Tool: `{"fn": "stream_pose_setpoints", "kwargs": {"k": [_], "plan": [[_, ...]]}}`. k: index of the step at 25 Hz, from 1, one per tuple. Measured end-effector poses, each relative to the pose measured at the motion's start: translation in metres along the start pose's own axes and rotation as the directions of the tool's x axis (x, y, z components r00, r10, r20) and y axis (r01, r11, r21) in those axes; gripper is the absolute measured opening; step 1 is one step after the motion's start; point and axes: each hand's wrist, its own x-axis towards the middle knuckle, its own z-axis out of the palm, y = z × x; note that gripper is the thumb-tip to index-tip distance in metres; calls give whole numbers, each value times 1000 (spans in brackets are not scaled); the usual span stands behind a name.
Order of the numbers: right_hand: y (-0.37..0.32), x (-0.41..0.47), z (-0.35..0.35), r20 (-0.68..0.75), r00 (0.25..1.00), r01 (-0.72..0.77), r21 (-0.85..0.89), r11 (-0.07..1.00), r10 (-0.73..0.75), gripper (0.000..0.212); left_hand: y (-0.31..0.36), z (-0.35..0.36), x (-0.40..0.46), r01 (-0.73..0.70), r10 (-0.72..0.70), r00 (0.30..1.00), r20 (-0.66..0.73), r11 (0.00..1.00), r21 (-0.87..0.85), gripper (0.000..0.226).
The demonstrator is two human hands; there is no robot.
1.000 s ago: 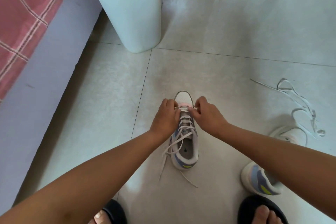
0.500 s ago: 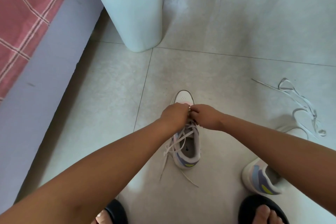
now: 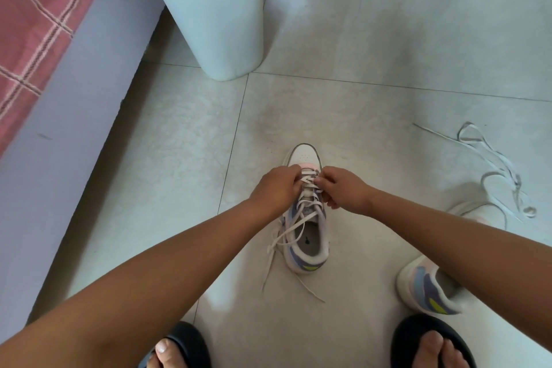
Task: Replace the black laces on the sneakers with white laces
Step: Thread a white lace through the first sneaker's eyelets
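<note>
A white sneaker (image 3: 304,155) with blue, pink and yellow panels stands on the floor, toe pointing away from me. A white lace (image 3: 307,207) is threaded through its eyelets, and its loose ends trail off to the left of the heel. My left hand (image 3: 276,190) and my right hand (image 3: 343,188) sit on either side of the front eyelets, fingers pinched on the lace rows. The second sneaker (image 3: 427,290) lies at the lower right, partly hidden by my right forearm. A loose white lace (image 3: 493,170) lies tangled on the floor at the right.
A white bin (image 3: 215,21) with a blue liner stands ahead at the top. A bed with a pink checked cover (image 3: 35,24) runs along the left. My feet in black sandals (image 3: 430,340) are at the bottom edge. The floor is pale tile.
My hands had closed together over the middle of the lacing half a second ago; now they have parted slightly and sit near the front eyelets. The sneaker stays in place.
</note>
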Motion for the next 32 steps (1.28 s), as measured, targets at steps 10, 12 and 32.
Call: {"fn": "stream_pose_setpoints", "kwargs": {"k": [10,12,32], "plan": [[-17,-10,4,112,993,0,-337,942,40,32,12,-2,-4,135,-152,961,229,987,91,35],[-28,-5,1,190,980,23,-379,925,54,29,18,-4,6,109,-161,943,292,977,184,24],[-10,-15,-5,79,997,-18,-74,997,24,33,5,-2,-3,105,-95,984,147,993,-57,25]]}}
